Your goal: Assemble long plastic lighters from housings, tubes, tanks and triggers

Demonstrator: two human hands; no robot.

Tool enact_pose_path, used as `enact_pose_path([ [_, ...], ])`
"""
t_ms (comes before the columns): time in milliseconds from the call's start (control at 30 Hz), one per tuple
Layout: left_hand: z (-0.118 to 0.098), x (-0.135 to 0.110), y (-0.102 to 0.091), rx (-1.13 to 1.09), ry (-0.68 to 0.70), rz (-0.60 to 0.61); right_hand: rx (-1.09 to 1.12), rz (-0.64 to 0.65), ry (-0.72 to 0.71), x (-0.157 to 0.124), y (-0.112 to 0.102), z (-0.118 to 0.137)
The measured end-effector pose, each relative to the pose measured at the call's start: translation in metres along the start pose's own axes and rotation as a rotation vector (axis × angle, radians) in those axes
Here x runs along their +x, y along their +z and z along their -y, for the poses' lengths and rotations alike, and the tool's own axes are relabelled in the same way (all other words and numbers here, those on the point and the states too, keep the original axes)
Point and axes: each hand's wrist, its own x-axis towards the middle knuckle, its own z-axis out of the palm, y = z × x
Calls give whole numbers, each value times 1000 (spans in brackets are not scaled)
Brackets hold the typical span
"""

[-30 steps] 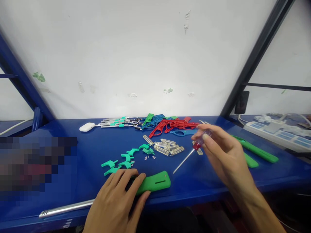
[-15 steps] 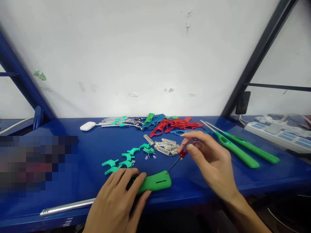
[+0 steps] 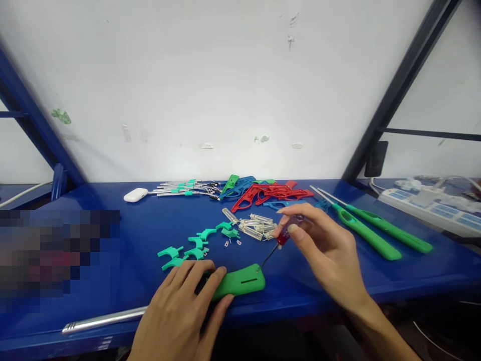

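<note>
My left hand (image 3: 184, 306) is closed around a long-necked lighter (image 3: 242, 282) with a green handle, pressing it on the blue table. The lighter's metal tube (image 3: 103, 320) sticks out to the left of the hand, and its middle is hidden under my fingers. In my right hand (image 3: 326, 250) is a screwdriver (image 3: 286, 233) with a dark red, see-through handle, pinched between thumb and fingers. It slants down to the left, its tip at a small hole near the handle's right end. Teal triggers (image 3: 196, 242) and clear fuel tanks (image 3: 252, 228) lie just beyond.
At the back are red handle shells (image 3: 266, 194), blue and green ones, and several metal tubes with wires (image 3: 176, 190). A white case (image 3: 136, 195) sits at their left. Two green lighters (image 3: 370, 233) and a power strip (image 3: 421, 203) lie to the right. The table (image 3: 131, 250) ends near my wrists.
The screwdriver handle and my right fingers have shifted very slightly, with the tip still at the hole. My left hand and the lighter stay in place.
</note>
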Motion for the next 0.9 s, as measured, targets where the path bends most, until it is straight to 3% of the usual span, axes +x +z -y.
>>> enact_pose_path([
  [233, 1, 1, -1, -2, -1, 7, -58, 87, -36, 5, 4, 7],
  [433, 0, 2, -1, -13, 2, 4, -86, 156, -213, 13, 19, 8],
  [600, 0, 3, -1, -21, 1, 14, -53, 218, -167, 12, 17, 10],
  [800, 1, 2, -1, -17, 1, 18, -64, 189, -175, 13, 19, 14],
  [900, 1, 1, -1, -17, -2, 18, -72, 248, -162, 15, 20, 16],
])
